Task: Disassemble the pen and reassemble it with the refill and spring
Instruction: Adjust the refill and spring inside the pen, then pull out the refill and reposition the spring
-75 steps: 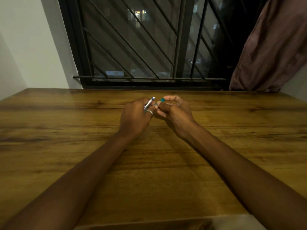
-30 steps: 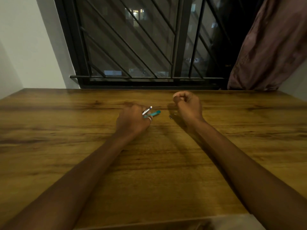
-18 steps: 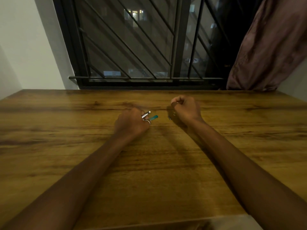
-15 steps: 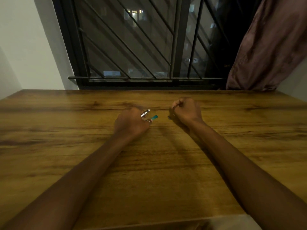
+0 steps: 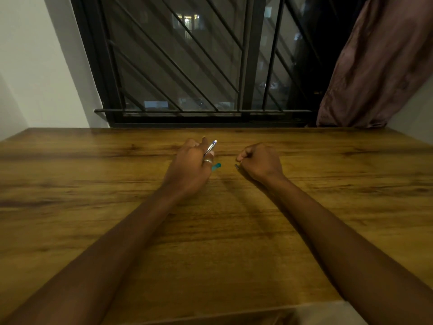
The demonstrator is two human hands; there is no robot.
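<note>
**Pen apart, parts split between two hands**

The pen is in pieces above the brown wood-grain table [image 5: 210, 242]. Nearest, beside the left hand [image 5: 187, 170], lies a short teal plastic piece [image 5: 216, 167]. That hand curls around the slim silver-and-blue barrel [image 5: 210, 147]. Right of the barrel, the right hand [image 5: 260, 164] pinches a small dark part [image 5: 237, 167], too small to identify. Disassembly seems in hand; next, bring both together.
</note>
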